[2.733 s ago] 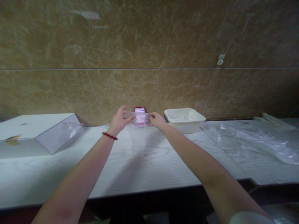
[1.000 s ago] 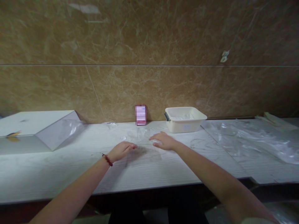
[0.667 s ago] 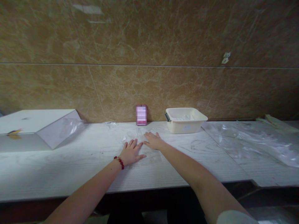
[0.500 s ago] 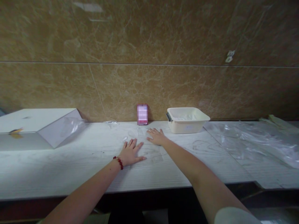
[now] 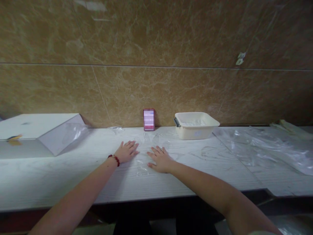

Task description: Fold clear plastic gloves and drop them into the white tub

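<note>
My left hand (image 5: 126, 151), with a dark red bead bracelet (image 5: 114, 159) at its wrist, lies palm down on the pale wood-grain table (image 5: 97, 182). Its fingers are stretched out and it holds nothing. To its right, my right hand (image 5: 160, 160) rests palm down too, fingers spread. Between and beyond the two hands lies a clear, thin plastic sheet or bag (image 5: 142, 169), hard to make out against the table. Whether my palms press on its edges I cannot tell.
A phone (image 5: 149, 120) leans upright against the marbled wall. Right of it stands a cream plastic bin (image 5: 195, 132) with clear plastic inside. Crumpled clear film (image 5: 264, 147) covers the right side. On the left is a white box (image 5: 46, 133) with plastic beside it.
My left hand has moved left and slightly away from me. My right hand has come back toward me. The clear plastic between them shows in a different place.
</note>
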